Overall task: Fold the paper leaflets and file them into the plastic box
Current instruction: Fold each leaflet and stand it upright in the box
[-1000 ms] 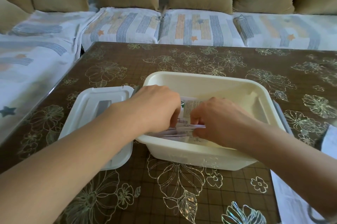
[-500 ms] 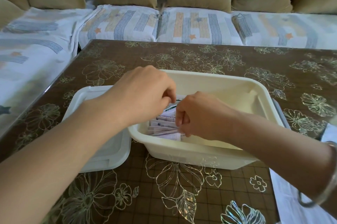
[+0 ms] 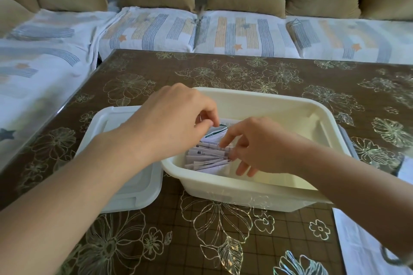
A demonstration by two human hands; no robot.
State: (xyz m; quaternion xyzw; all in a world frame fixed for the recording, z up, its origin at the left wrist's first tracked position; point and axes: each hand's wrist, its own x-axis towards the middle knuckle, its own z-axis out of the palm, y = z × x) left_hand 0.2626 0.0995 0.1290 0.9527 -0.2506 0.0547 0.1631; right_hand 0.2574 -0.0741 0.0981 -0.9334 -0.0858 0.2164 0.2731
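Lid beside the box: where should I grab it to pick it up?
Probably best to pinch the lid by its raised near rim, coming from your own side. It lies flat on the table, and the box crowds its right edge.

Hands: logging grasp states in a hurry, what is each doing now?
Left hand: fingers pinch the rearmost folded white paper leaflet.
Right hand: open, fingers touching the row of folded leaflets in the cream plastic box.
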